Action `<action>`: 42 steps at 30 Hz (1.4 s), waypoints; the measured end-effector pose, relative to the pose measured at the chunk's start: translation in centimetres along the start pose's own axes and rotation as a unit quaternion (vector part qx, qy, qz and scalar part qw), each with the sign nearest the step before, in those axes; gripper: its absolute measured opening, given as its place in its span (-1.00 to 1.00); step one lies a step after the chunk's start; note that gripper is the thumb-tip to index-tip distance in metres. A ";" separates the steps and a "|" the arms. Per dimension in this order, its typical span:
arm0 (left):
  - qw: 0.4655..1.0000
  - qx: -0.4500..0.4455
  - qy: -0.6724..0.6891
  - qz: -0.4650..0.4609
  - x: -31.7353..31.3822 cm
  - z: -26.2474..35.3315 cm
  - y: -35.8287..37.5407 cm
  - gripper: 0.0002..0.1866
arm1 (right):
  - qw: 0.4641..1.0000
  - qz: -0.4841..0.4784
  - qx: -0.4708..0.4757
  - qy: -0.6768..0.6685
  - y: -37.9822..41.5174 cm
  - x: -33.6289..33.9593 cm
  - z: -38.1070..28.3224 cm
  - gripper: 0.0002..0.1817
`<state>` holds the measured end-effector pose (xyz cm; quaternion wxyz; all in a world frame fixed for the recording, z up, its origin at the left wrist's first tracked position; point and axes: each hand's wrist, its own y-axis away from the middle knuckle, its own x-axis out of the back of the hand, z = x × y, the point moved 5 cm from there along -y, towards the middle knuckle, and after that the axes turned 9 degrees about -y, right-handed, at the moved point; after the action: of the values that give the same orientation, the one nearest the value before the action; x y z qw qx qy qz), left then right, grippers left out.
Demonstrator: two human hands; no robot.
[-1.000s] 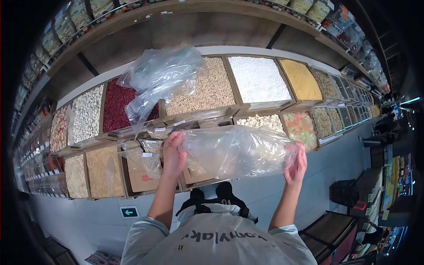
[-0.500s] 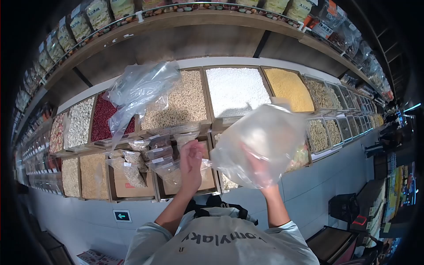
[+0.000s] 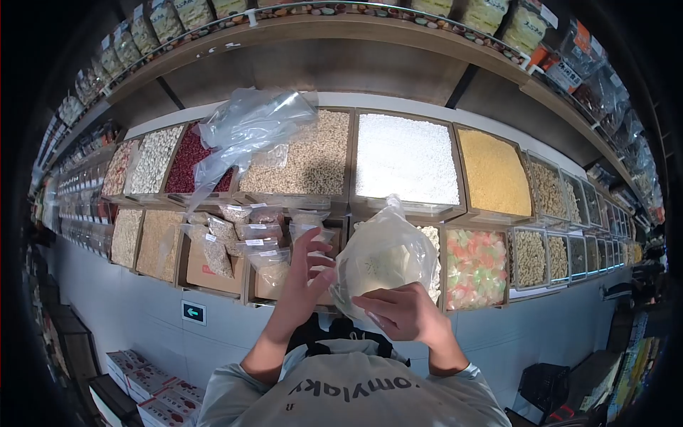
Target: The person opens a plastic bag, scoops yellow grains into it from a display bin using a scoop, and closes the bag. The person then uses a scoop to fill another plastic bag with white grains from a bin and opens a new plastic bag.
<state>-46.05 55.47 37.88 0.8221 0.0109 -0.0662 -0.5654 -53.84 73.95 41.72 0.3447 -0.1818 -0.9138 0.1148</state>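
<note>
A clear plastic bag (image 3: pixel 384 260), puffed out with its gathered corner pointing away from me, is in front of my chest. My right hand (image 3: pixel 409 313) is closed on the near side of this bag, the index finger lying across the film. At its left edge, my left hand (image 3: pixel 306 285) is open, palm turned toward the bag and fingers apart. Behind my left hand, small labelled packets (image 3: pixel 267 242) lie in the lower bins. A loose bunch of clear plastic bags (image 3: pixel 260 132) drapes over the upper bins of dark red beans (image 3: pixel 186 160) and beige grain (image 3: pixel 313 160).
Upper bins hold white grains (image 3: pixel 405 156) and yellow grain (image 3: pixel 494 171). Wrapped pink and green sweets (image 3: pixel 475 267) fill a lower bin on the right. A wooden shelf (image 3: pixel 341 39) with bagged goods runs overhead. Printed cartons (image 3: pixel 160 388) stand on the floor at left.
The bag has come down and left, closer to my left hand. My right hand, earlier seen through the film, is now in front of it. My left fingers have spread. The view has shifted.
</note>
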 end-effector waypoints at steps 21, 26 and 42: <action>0.952 -0.026 0.143 0.269 20.6 -4.0 7.9 -0.83 | 0.977 -0.068 0.137 0.150 -12.6 -9.5 -11.0 -0.70; 0.922 -0.132 0.083 0.355 34.3 -3.6 16.6 -0.75 | 0.976 0.020 0.148 0.160 -18.4 -19.7 -15.5 -0.68; 0.805 -0.057 -0.162 0.567 68.3 -10.9 43.5 -0.71 | 0.752 0.059 -0.227 -0.617 -46.3 -65.8 -2.5 -0.66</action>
<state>19.74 6.93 37.67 0.9728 -0.1673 -0.1599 0.0054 -18.08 5.09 20.32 -0.3524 -0.1981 -0.9146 0.0113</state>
